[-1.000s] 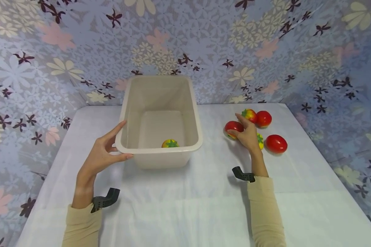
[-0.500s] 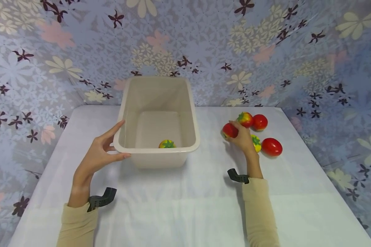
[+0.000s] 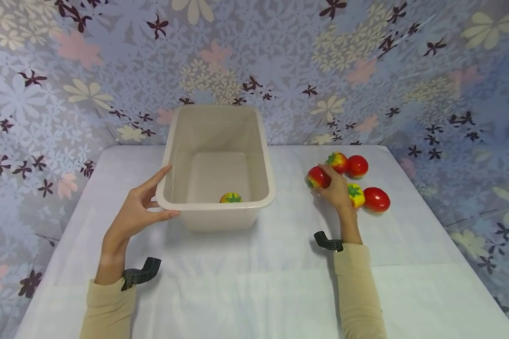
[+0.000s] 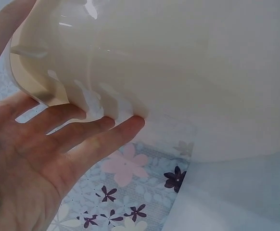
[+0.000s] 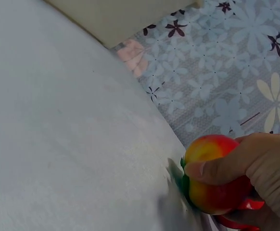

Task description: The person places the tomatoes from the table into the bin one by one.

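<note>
A beige plastic bin (image 3: 220,221) stands left of centre, with one yellow-red toy tomato (image 3: 231,197) with green leaves inside near its front wall. My left hand (image 3: 136,209) holds the bin's front left corner, its thumb at the front rim. In the left wrist view several fingertips (image 4: 136,126) lie against the outer wall. To the right, my right hand (image 3: 337,190) grips a red and yellow toy tomato (image 3: 316,177) between thumb and fingers. The right wrist view shows this tomato (image 5: 210,195) close over the cloth, green leaves facing down and left.
Around the right hand lie a leafy toy tomato (image 3: 338,162), a plain red one (image 3: 357,166), a yellow leafy one (image 3: 356,195) and a red oval one (image 3: 376,199). White cloth (image 3: 254,292) covers the table. Flower-patterned fabric (image 3: 297,61) hangs behind and at the sides.
My right hand has closed round the toy tomato, which has turned so its leaves face left. The left hand stays at the bin's corner. The head view has shifted slightly.
</note>
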{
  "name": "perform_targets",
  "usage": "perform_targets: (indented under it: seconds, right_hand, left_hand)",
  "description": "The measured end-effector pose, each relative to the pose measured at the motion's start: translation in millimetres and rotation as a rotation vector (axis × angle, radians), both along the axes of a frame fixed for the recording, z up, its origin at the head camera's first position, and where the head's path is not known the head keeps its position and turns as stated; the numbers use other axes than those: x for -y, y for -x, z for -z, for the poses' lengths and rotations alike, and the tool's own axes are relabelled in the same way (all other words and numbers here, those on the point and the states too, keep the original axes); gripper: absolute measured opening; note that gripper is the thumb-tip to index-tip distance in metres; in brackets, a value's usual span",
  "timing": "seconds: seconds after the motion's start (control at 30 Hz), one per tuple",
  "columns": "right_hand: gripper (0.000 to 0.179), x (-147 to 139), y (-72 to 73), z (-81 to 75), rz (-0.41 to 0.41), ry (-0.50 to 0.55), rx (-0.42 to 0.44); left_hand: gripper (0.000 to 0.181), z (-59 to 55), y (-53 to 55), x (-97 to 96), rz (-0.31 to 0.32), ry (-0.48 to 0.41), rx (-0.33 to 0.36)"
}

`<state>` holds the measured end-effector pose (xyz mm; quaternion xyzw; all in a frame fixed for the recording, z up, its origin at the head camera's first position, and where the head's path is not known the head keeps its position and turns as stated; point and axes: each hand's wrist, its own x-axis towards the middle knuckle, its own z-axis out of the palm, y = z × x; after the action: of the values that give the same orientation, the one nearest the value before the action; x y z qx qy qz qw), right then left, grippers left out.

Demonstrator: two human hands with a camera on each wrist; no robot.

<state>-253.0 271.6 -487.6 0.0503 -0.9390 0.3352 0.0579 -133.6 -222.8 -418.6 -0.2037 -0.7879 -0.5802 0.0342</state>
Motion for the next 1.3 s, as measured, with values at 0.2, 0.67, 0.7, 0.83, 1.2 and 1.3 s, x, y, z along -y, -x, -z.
perform_targets:
  seconds: [0.2,0.67,0.7,0.83,1.2,1.3]
  right_hand:
    - [0.070,0,-1.9,2.9,-0.004,0.008,-0.024]
    - [0.070,15,-7.7,-17.0,0.022,0.167,-0.230]
    - [0.070,18,-7.7,-21.5,0.017,0.224,-0.221]
    - [0.067,33,-7.0,-44.8,-0.044,0.482,-0.221]
    - [0.064,68,-16.7,-88.6,-0.185,0.716,-0.286]
    - [0.064,72,-24.7,-95.1,-0.220,0.750,-0.309]
  left_hand:
    - [0.097,5.0,-1.4,0.9,0.000,-0.014,0.005]
    - [0.096,12.6,4.2,-1.6,0.044,-0.053,0.044]
    - [0.096,12.3,4.4,-1.3,0.042,-0.054,0.046]
    - [0.096,4.5,4.7,0.5,0.033,-0.034,0.066]
    - [0.098,-14.1,-1.2,4.6,0.040,0.033,0.155]
    - [0.098,-14.1,-1.9,3.8,0.047,0.018,0.147]
